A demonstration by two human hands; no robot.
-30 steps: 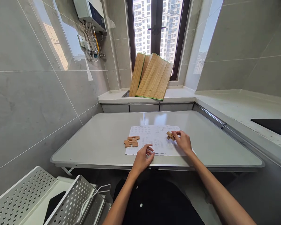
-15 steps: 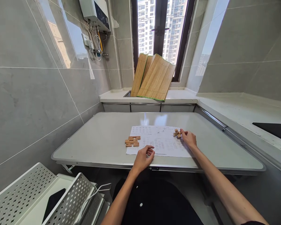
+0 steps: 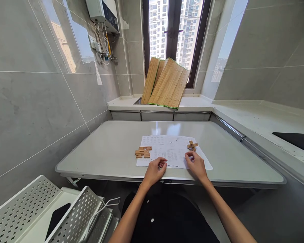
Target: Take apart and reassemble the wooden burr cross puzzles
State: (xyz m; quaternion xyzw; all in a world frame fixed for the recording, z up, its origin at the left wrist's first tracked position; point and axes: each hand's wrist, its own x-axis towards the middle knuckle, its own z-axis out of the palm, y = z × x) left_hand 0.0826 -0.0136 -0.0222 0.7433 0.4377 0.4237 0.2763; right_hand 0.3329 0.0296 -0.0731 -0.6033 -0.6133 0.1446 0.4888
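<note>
A printed paper sheet (image 3: 172, 152) lies on the grey folding table (image 3: 111, 152). A small assembled wooden cross piece (image 3: 192, 145) sits at the sheet's far right edge, with no hand on it. Several loose wooden puzzle pieces (image 3: 142, 152) lie stacked at the sheet's left edge. My left hand (image 3: 154, 169) rests on the sheet's near edge with fingers loosely curled and nothing in them. My right hand (image 3: 196, 164) rests on the sheet just below the cross piece, fingers relaxed and slightly apart, holding nothing.
Rolled bamboo mats (image 3: 167, 82) lean against the window on the back counter (image 3: 197, 103). A white perforated metal rack (image 3: 40, 212) stands low at the left. A dark cooktop (image 3: 296, 138) is set in the right counter. A water heater (image 3: 101, 11) hangs on the left wall.
My right hand let go of the wooden cross piece at the sheet's far right and drew back toward me. My left hand stayed put.
</note>
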